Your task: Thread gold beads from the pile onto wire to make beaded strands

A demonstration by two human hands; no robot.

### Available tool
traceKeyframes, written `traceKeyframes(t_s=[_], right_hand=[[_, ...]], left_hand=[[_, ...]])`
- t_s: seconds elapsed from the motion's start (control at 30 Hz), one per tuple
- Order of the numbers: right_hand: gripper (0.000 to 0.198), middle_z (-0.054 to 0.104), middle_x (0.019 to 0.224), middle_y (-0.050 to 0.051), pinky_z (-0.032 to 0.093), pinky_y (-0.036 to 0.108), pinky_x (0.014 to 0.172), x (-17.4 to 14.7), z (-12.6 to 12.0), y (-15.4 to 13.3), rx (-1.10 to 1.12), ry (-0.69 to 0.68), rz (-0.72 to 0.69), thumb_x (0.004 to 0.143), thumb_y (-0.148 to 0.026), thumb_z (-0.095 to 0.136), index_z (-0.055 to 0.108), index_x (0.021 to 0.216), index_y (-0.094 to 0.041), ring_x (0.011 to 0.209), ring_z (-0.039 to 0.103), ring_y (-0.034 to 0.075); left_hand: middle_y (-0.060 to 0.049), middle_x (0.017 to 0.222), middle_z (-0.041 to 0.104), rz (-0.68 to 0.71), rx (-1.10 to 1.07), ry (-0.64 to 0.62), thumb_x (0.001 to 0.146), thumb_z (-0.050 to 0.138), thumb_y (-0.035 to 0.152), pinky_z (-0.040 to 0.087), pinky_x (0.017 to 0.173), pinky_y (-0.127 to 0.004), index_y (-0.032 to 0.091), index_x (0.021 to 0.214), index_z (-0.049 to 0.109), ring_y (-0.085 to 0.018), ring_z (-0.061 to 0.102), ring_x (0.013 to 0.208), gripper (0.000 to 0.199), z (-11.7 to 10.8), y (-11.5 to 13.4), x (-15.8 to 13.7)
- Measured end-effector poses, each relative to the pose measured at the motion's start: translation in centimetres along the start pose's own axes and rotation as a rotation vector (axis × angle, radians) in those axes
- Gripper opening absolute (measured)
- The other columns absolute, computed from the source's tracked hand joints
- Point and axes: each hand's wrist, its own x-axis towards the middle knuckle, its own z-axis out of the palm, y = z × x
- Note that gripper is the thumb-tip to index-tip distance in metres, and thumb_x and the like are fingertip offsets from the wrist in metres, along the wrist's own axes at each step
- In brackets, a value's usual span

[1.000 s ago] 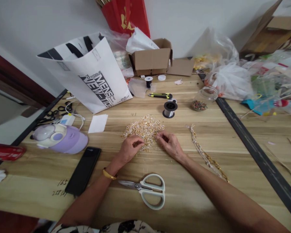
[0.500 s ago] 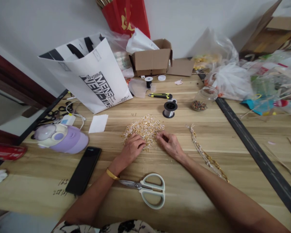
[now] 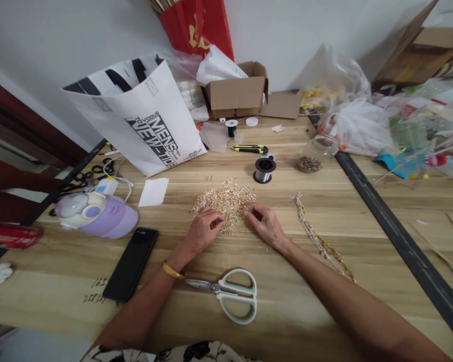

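A loose pile of small gold and silver bead-like pieces (image 3: 230, 198) lies on the wooden table between my hands. My left hand (image 3: 206, 226) rests at the pile's near left edge, thumb and fingers curled into a pinch; what they hold is too small to make out. At the pile's right edge, my right hand (image 3: 263, 223) is also pinched, its fingertips touching the border of the pieces. Strands of gold and silver chain (image 3: 317, 239) stretch along the table right of my right hand. White-handled scissors (image 3: 230, 292) lie near my left wrist.
A black phone (image 3: 131, 264) and a purple bottle (image 3: 105, 215) are at the left. Behind the pile are a wire spool (image 3: 264, 171), a yellow-black utility knife (image 3: 249, 149) and a glass jar (image 3: 319, 151) with beads. A white paper bag (image 3: 151, 120) stands back left; plastic bags (image 3: 358, 125) crowd the right.
My left hand has shifted slightly left and its wrist has turned a little, showing more of the gap between thumb and fingers. My right hand stays almost in place.
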Motion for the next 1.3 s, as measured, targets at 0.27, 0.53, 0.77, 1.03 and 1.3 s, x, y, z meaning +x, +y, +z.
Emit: traceKeyframes(t_s=[0.27, 0.53, 0.77, 1.03, 1.3], right_hand=[[0.019, 0.054, 0.063, -0.001, 0.035, 0.021, 0.053, 0.0, 0.0, -0.1, 0.008, 0.002, 0.013, 0.084, -0.030, 0.051, 0.060, 0.076, -0.014, 0.056, 0.046, 0.011], [0.019, 0.056, 0.065, 0.000, 0.036, 0.022, 0.054, 0.0, 0.0, 0.1, 0.004, 0.008, -0.002, 0.084, -0.030, 0.051, 0.061, 0.077, -0.015, 0.057, 0.047, 0.011], [0.020, 0.057, 0.064, 0.000, 0.036, 0.022, 0.050, -0.2, 0.0, -0.4, 0.036, 0.040, -0.048, 0.085, -0.031, 0.051, 0.060, 0.077, -0.014, 0.054, 0.047, 0.011], [0.017, 0.061, 0.070, 0.003, 0.039, 0.022, 0.053, -0.7, 0.0, -0.7, 0.083, -0.095, -0.167, 0.087, -0.030, 0.054, 0.062, 0.081, -0.015, 0.060, 0.051, 0.012], [0.022, 0.062, 0.073, 0.004, 0.039, 0.022, 0.051, -0.6, 0.0, -1.3, 0.127, -0.213, -0.215, 0.087, -0.035, 0.056, 0.065, 0.085, -0.015, 0.058, 0.051, 0.011]], left_hand=[[-0.004, 0.076, 0.067, -0.264, -0.246, 0.003, 0.075, 0.060, 0.016, 0.046, 0.069, -0.025, 0.014, 0.075, 0.065, -0.014, 0.060, 0.072, 0.005, -0.4, 0.3, 0.1], [-0.003, 0.073, 0.065, -0.432, -0.536, -0.020, 0.075, 0.062, 0.026, 0.045, 0.065, -0.023, 0.012, 0.079, 0.065, -0.013, 0.058, 0.070, 0.014, -0.6, 0.2, 0.2], [-0.004, 0.075, 0.067, -0.496, -0.670, -0.035, 0.070, 0.066, 0.026, 0.045, 0.068, -0.024, 0.013, 0.078, 0.067, -0.014, 0.059, 0.071, 0.015, -0.8, 1.1, 0.4], [-0.004, 0.071, 0.068, -0.506, -0.756, -0.093, 0.069, 0.069, 0.026, 0.045, 0.067, -0.024, 0.012, 0.073, 0.069, -0.013, 0.058, 0.068, 0.015, -0.2, 2.0, 0.4], [-0.002, 0.067, 0.066, -0.503, -0.763, -0.086, 0.065, 0.073, 0.024, 0.045, 0.064, -0.023, 0.012, 0.069, 0.067, -0.012, 0.057, 0.064, 0.014, 0.4, 2.2, 0.3]])
